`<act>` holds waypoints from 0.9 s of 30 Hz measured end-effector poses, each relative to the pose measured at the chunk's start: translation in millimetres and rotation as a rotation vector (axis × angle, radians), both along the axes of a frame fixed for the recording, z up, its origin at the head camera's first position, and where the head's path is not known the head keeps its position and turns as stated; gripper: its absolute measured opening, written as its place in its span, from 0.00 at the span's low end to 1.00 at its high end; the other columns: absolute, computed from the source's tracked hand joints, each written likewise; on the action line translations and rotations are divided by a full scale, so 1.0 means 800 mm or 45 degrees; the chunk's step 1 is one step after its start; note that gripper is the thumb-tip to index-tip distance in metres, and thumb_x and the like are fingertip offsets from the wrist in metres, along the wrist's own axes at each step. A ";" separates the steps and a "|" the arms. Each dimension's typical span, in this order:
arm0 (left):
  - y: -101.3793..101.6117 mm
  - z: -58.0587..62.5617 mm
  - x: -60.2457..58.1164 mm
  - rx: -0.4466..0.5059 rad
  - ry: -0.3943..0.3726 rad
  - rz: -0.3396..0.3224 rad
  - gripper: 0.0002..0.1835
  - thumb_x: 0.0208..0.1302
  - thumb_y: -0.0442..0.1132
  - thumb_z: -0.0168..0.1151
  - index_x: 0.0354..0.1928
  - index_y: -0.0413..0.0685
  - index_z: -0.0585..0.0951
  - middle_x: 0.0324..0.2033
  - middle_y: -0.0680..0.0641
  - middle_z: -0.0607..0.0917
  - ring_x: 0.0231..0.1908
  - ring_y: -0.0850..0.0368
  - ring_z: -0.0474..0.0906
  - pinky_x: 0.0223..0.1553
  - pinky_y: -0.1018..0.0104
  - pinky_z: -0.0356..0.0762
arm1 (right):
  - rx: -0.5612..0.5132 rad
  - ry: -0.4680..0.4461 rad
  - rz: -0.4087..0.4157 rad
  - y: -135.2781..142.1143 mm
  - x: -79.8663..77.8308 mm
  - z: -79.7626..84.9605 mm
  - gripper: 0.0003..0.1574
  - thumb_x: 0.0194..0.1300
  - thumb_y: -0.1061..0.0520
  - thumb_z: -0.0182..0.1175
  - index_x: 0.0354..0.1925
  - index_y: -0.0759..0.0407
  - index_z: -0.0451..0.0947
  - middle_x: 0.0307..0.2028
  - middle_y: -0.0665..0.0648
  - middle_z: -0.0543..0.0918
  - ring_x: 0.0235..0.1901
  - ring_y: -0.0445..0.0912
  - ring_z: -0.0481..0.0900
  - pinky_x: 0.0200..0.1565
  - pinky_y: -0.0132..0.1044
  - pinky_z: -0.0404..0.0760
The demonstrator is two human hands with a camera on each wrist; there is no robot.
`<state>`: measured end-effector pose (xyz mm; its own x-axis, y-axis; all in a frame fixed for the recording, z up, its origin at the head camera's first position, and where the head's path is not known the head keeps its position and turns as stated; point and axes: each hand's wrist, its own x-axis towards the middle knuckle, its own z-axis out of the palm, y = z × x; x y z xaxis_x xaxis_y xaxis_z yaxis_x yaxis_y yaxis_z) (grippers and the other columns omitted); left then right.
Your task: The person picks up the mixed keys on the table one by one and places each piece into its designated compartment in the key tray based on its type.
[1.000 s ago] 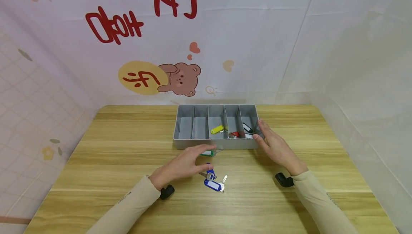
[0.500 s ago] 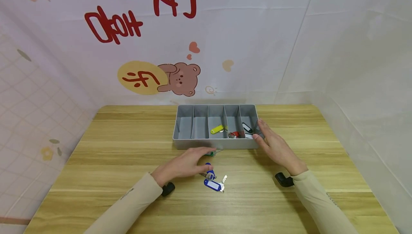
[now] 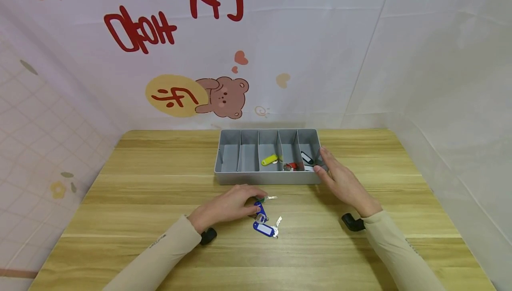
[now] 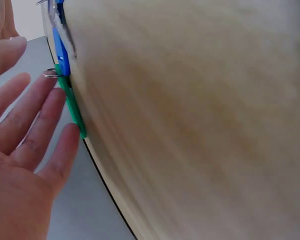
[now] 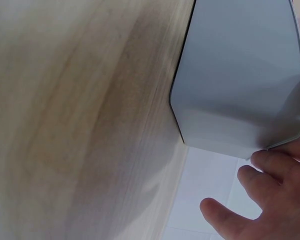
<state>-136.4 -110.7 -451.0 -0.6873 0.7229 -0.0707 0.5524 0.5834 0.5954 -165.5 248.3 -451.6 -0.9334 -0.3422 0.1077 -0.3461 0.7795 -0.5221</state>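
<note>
My left hand [image 3: 232, 204] is low over the table, with fingertips on a green key tag [image 4: 74, 107] that they partly cover in the head view. Its small key [image 3: 272, 197] sticks out beyond the fingertips. Close under the thumb lies a blue key tag [image 3: 260, 209] with a ring, and a second blue key tag [image 3: 264, 229] with a key [image 3: 277, 226] lies just nearer. My right hand [image 3: 344, 184] rests on the right end of a grey divided tray [image 3: 256, 178], its thumb at the front corner and its other fingers loosely spread along the right side [image 5: 235, 125].
A yellow key tag [image 3: 270, 160] lies in the tray's middle compartment and a red key tag [image 3: 293, 166] in the one to its right. The rightmost compartment holds a black-edged key tag [image 3: 307, 157] and another pale label. Behind the table [image 3: 160, 162] hangs a printed white cloth [image 3: 320, 60].
The left fingers have come down on the green key tag, and it has slid from the tray's front towards the blue tags. The right hand has stayed on the tray.
</note>
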 end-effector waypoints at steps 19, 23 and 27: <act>0.009 -0.011 -0.003 0.069 0.164 0.080 0.12 0.71 0.38 0.68 0.53 0.44 0.88 0.46 0.51 0.86 0.45 0.58 0.82 0.50 0.63 0.81 | -0.003 -0.014 -0.004 0.000 0.001 0.001 0.47 0.83 0.39 0.47 0.82 0.65 0.46 0.81 0.66 0.50 0.79 0.63 0.50 0.73 0.64 0.56; 0.011 -0.012 -0.003 0.034 0.217 0.090 0.08 0.71 0.38 0.68 0.48 0.45 0.89 0.44 0.51 0.86 0.44 0.59 0.81 0.50 0.62 0.81 | -0.005 -0.015 -0.004 0.000 0.001 0.000 0.47 0.82 0.39 0.47 0.82 0.65 0.45 0.81 0.65 0.50 0.79 0.63 0.51 0.72 0.64 0.57; 0.013 -0.014 -0.004 0.029 0.273 0.093 0.04 0.71 0.36 0.68 0.43 0.47 0.90 0.40 0.52 0.87 0.41 0.60 0.81 0.47 0.61 0.81 | -0.006 -0.015 -0.003 0.000 0.001 0.000 0.47 0.82 0.38 0.47 0.82 0.65 0.46 0.81 0.65 0.50 0.79 0.63 0.51 0.73 0.64 0.57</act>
<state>-139.3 -100.4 -461.9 -0.7353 0.6705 0.0985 0.6247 0.6143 0.4820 -165.1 248.7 -451.3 -0.9354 -0.3398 0.0980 -0.3381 0.7780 -0.5295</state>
